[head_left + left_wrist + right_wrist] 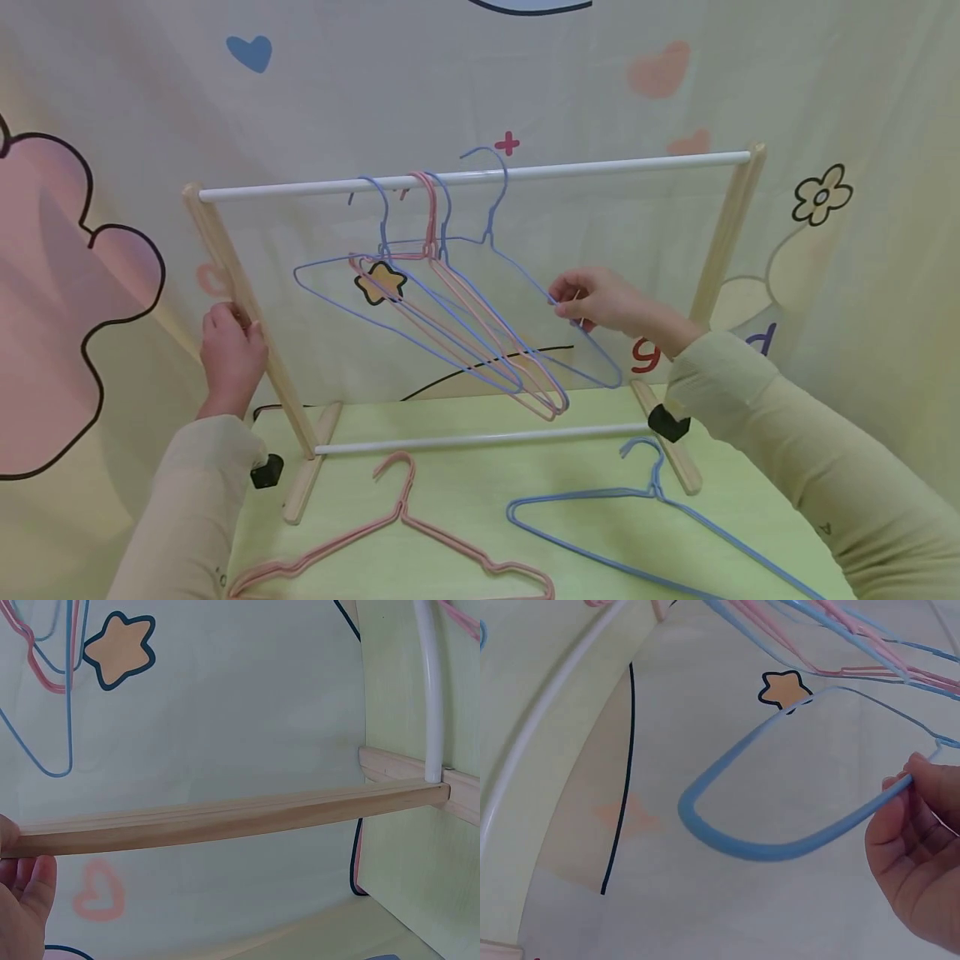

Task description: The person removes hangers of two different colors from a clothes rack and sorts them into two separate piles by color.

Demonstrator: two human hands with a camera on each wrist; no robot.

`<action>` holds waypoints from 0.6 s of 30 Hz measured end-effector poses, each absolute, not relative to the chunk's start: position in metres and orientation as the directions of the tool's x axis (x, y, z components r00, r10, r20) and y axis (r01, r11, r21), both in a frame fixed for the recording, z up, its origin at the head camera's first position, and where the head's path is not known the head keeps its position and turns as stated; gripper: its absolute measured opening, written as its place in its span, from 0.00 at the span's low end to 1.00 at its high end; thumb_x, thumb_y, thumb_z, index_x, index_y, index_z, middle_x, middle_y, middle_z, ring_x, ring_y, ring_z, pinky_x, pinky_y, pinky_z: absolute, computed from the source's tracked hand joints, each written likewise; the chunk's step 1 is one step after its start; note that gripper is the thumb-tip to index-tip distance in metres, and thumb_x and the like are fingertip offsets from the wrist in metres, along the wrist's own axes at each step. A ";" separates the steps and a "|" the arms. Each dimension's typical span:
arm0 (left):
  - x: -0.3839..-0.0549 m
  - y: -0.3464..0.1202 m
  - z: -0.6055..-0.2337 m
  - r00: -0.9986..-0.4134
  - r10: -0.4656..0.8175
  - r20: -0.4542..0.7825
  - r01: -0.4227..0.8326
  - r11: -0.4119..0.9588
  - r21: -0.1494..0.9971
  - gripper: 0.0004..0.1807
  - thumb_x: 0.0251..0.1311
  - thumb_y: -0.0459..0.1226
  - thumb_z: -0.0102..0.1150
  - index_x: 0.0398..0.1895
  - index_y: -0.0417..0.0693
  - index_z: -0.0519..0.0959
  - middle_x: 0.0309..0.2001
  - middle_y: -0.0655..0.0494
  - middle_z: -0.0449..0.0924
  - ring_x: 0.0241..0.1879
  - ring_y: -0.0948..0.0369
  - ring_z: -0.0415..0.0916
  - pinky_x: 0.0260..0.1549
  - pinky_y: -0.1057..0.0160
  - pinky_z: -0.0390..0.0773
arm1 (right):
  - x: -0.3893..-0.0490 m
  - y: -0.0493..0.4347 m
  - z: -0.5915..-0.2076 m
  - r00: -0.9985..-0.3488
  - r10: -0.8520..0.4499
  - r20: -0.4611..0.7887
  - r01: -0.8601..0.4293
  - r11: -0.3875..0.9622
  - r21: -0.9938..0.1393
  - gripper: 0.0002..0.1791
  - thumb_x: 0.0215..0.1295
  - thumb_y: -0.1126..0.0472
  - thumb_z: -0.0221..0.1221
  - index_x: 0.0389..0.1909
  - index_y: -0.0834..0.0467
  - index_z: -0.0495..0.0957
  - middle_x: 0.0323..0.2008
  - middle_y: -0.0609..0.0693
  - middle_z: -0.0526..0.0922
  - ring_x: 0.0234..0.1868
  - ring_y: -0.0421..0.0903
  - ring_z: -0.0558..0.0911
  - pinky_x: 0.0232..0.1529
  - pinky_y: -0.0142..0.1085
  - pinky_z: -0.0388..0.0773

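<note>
My right hand (600,300) pinches the sloping right arm of a blue wire hanger (780,851). That hanger's hook rises above the white top rod (615,168) of a small garment rack, higher than the other hooks; whether it rests on the rod I cannot tell. My left hand (234,354) grips the rack's left wooden post (225,823), thumb on one side and fingers on the other. Beside the held hanger, several blue and pink hangers (468,304) hang close together from the middle of the rod, their lower parts overlapping.
On the pale green table, pink hangers (330,546) lie front left and blue hangers (585,546) front right. A lower white rod (480,439) joins the rack's wooden feet (303,492). Behind hangs a patterned curtain (360,75). A black clip-like piece sits by each cuff.
</note>
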State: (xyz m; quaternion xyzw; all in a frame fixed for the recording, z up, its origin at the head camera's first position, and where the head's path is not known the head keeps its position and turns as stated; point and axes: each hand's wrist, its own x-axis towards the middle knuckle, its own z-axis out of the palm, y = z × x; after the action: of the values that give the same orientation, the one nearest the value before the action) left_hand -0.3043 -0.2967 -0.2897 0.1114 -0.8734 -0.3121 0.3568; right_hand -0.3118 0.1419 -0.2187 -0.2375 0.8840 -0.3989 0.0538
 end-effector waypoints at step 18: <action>-0.302 -0.295 -0.288 -0.753 -0.415 0.511 0.013 0.767 0.642 0.18 0.61 0.34 0.42 0.50 0.31 0.59 0.48 0.34 0.62 0.45 0.40 0.63 0.46 0.45 0.64 | -0.288 0.213 -0.203 -0.884 -0.429 0.184 -0.453 0.694 -0.560 0.07 0.59 0.68 0.52 0.38 0.67 0.70 0.27 0.54 0.71 0.23 0.42 0.71 0.24 0.33 0.73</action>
State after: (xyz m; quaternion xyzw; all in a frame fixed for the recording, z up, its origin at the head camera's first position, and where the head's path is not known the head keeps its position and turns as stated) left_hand -0.3016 -0.2948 -0.2882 0.1142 -0.8792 -0.3218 0.3324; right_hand -0.2878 0.2126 -0.2030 -0.2396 0.9201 -0.3092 -0.0196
